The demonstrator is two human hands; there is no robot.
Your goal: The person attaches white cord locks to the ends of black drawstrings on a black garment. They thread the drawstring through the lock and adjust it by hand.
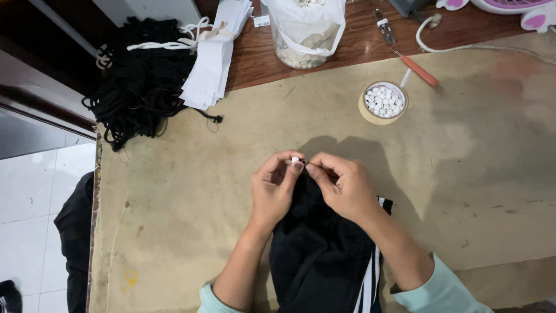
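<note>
The left hand [275, 188] pinches a small white bead [295, 159] over the black garment [321, 249]; the right hand [341, 185] pinches closed just beside it. Beyond the right hand, a tape roll [366, 112] holds white beads [383, 99]; farther off, a bag-lined jar [305, 35] holds more.

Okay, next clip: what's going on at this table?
A person sits at a paper-covered worktable with a black garment with white side stripes under both hands. The left hand pinches a small white bead-like stopper at its fingertips, and the right hand meets it there, seemingly pinching a cord end, which is too small to make out. Further back are a tape roll filled with white stoppers, a pile of black cords, a stack of white paper tags and a white bag.
</note>
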